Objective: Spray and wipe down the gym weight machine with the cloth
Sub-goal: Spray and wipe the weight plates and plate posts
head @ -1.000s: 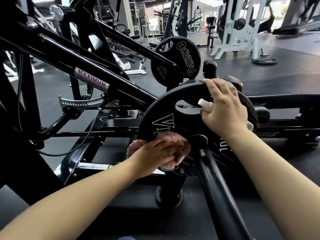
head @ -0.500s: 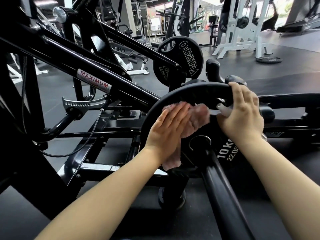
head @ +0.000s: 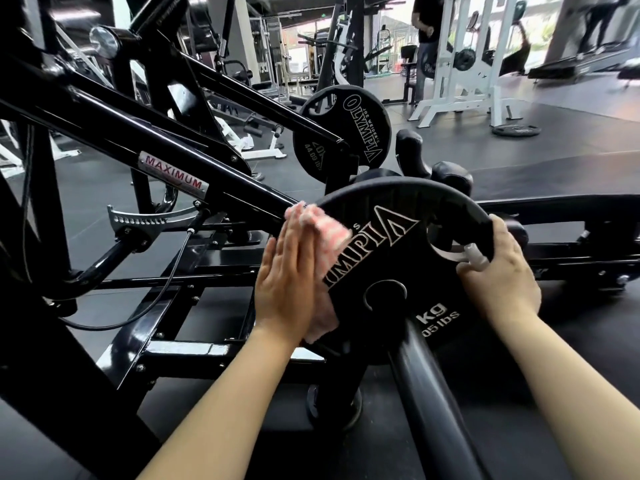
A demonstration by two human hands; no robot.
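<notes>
A black weight plate (head: 415,244) with white lettering sits on the thick black bar (head: 429,403) of the gym machine (head: 166,157). My left hand (head: 287,282), fingers straight, presses a pink cloth (head: 329,233) flat against the plate's left side. My right hand (head: 498,275) grips the plate's right rim and holds a small white spray bottle (head: 474,256), whose nozzle sticks out toward the plate's cut-out. Most of the bottle is hidden in my palm.
A second black plate (head: 343,133) hangs on the machine arm behind. The machine's black frame and a loose cable (head: 162,289) fill the left. White racks (head: 460,81), a plate on the floor (head: 516,129) and a standing person (head: 427,39) are at the back right.
My left hand slid the cloth from the plate's lower middle up and across to its left edge. My right hand moved down along the rim from the top to the right side.
</notes>
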